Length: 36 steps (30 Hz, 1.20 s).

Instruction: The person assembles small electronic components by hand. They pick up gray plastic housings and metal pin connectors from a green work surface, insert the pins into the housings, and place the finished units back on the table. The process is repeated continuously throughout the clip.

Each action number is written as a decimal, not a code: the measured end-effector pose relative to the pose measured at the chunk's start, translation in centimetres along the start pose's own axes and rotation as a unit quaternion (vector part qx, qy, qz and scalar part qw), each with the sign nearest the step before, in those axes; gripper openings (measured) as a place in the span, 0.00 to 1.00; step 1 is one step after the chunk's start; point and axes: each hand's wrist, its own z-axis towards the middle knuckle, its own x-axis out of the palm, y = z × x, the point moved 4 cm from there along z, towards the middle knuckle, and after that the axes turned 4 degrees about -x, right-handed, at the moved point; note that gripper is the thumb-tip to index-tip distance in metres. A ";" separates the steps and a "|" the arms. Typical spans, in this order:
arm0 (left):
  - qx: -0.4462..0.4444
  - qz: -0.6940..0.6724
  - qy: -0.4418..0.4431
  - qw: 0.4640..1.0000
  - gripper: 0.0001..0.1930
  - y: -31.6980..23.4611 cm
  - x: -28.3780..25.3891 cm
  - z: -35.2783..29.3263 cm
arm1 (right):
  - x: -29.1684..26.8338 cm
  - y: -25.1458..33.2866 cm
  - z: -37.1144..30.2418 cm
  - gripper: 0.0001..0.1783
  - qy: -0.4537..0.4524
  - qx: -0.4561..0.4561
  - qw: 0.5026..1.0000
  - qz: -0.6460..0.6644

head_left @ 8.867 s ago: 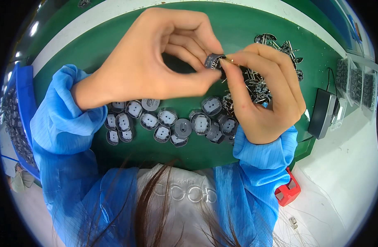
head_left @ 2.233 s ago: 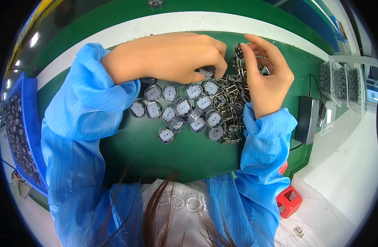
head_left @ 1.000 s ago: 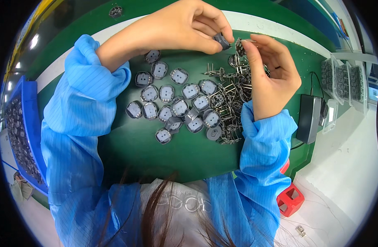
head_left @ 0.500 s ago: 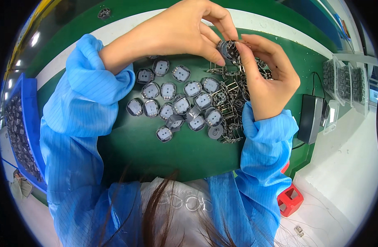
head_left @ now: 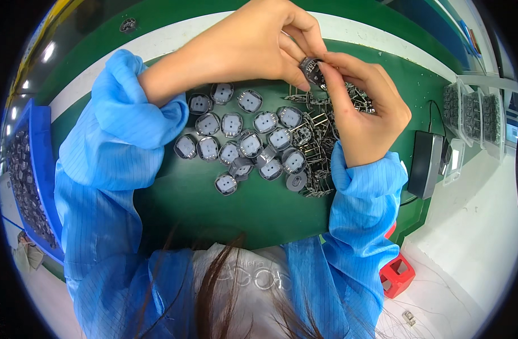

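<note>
Between the fingertips of both my hands is a small round grey housing point(head_left: 312, 72) with dark metal pins on its face. My left hand point(head_left: 270, 46), thumb and fingers closed, grips its left side. Pinching its right edge is my right hand point(head_left: 365, 104), thumb and forefinger together. Under and beside the right hand lies a tangled heap of dark metal terminal pieces point(head_left: 318, 135). Several round housings point(head_left: 250, 144) with pale grey centres are spread over the green table left of that heap. One grey piece point(head_left: 296, 181) shows a plain oval face at the heap's lower edge.
A blue bin point(head_left: 41, 164) full of small dark parts stands at the left. To the right are a black box with a cable point(head_left: 425, 164) and clear trays of parts point(head_left: 470, 113). Beyond the white strip, one part point(head_left: 128, 24) lies on a green surface. A red stool point(head_left: 397, 275) stands lower right.
The housing in my hands has turned, and its pins now show more plainly. My right fingers have closed in around it. The lone part on the far green surface has shifted left.
</note>
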 end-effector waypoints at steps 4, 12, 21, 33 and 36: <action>0.002 -0.079 0.040 0.996 0.12 -1.5 0.2 -0.7 | -0.3 0.6 0.0 0.11 -0.020 -0.028 0.998 -0.050; 0.011 -0.098 -0.004 0.995 0.14 -0.1 0.0 -0.3 | 0.0 1.1 0.2 0.18 0.008 -0.080 0.995 -0.052; 0.056 -0.112 0.068 0.990 0.09 -1.7 0.0 -0.9 | 1.0 -0.8 -1.0 0.18 0.126 0.251 0.898 0.338; 0.023 0.178 -0.176 0.968 0.08 2.2 -8.7 3.0 | 0.2 -1.3 -0.5 0.13 0.204 0.117 0.972 0.006; 0.009 0.358 -0.261 0.896 0.09 1.3 -10.8 0.4 | 1.3 -0.7 -1.0 0.14 0.215 0.069 0.974 -0.028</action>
